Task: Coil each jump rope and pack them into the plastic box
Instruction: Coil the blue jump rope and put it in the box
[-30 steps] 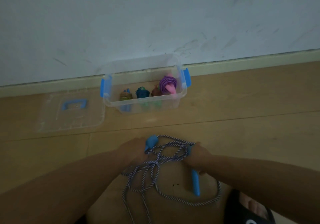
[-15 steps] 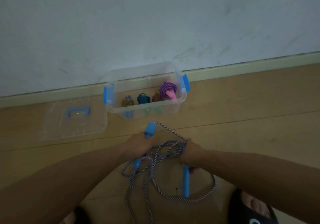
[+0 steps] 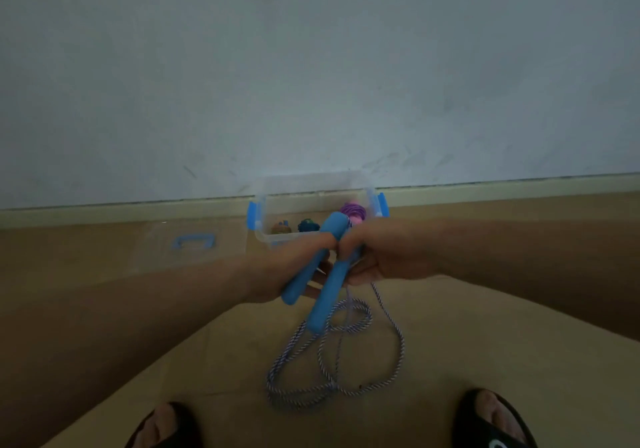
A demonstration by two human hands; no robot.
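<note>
Both hands, the left hand and right hand, grip the two blue handles side by side, just in front of the plastic box; the striped rope hangs loose to the floor; coiling looks barely begun, so next it needs winding round the handles.

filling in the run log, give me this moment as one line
left hand: holds blue handle | right hand: holds second handle | rope: loose, hanging to floor | box: open, coiled ropes inside
</note>
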